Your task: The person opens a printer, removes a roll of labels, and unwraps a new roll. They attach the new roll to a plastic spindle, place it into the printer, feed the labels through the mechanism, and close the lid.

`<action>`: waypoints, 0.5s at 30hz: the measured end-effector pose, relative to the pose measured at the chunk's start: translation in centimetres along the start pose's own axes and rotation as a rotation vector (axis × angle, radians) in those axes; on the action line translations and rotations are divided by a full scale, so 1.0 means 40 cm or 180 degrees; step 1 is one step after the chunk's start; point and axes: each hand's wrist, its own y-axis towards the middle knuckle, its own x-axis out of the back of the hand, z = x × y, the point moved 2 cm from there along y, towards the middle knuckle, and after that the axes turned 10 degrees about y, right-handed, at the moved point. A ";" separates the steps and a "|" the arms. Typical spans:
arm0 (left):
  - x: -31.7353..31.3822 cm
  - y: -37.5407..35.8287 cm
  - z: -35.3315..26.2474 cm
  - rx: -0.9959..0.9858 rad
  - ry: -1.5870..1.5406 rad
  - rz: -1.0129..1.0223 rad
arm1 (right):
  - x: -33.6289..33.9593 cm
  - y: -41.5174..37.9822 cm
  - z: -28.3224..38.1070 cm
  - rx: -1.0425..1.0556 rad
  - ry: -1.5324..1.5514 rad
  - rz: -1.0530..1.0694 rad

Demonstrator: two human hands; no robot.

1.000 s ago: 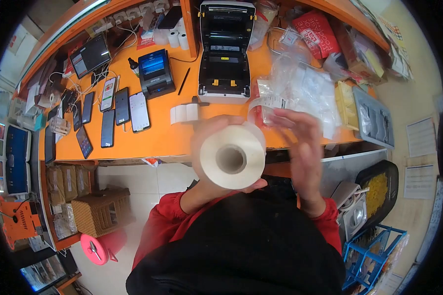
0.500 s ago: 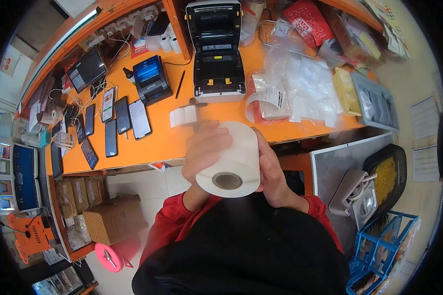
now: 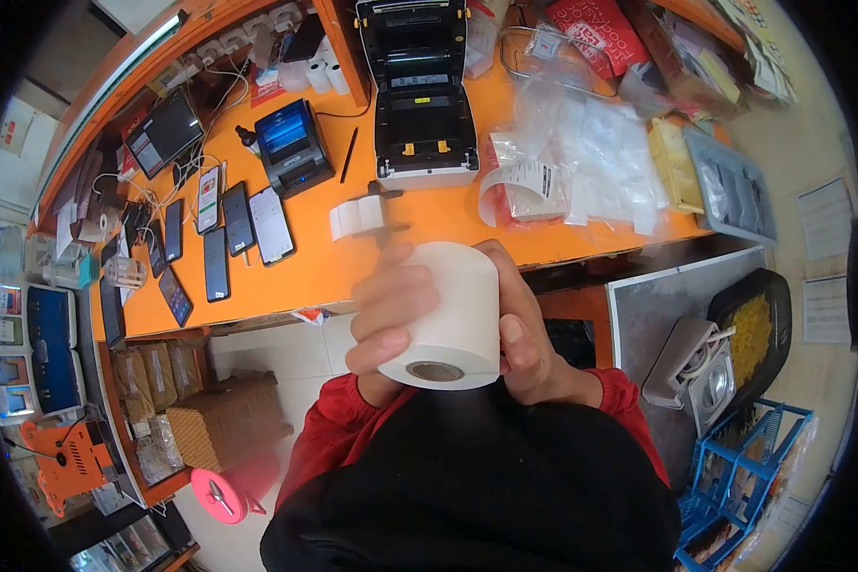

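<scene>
Both hands are around the white roll (image 3: pixel 458 300), which I see held in the air between the tabletop's (image 3: pixel 307 269) near edge and the black-clad front of the body. It is tilted, with the end and its cardboard core (image 3: pixel 435 371) turned toward the body. The left hand (image 3: pixel 391 310) is partly open, curved to the roll's width, its blurred fingers lying over the side and its thumb by the lower rim. The right hand (image 3: pixel 529 329) cups the opposite side, its fingers bent around the roll and its thumb near the lower rim.

Past the roll, toward the middle of the tabletop's far edge, I have the label printer (image 3: pixel 425 157) with its lid raised. A short strip of white labels (image 3: pixel 357 218) lies nearer the near edge, just beside a dark spindle part (image 3: pixel 391 231). Left of the printer I make out a pen (image 3: pixel 349 154) and a smaller printer (image 3: pixel 294 148), then several phones (image 3: pixel 273 225) toward the left edge. To the right sit a curled paper slip (image 3: pixel 534 179) and clear bags (image 3: pixel 612 162), with a grey tray (image 3: pixel 734 186) at the right edge
</scene>
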 end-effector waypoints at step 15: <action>0.055 0.077 0.007 -0.1406 0.0629 0.0341 | 0.039 0.002 0.092 0.0137 -0.1362 0.0084</action>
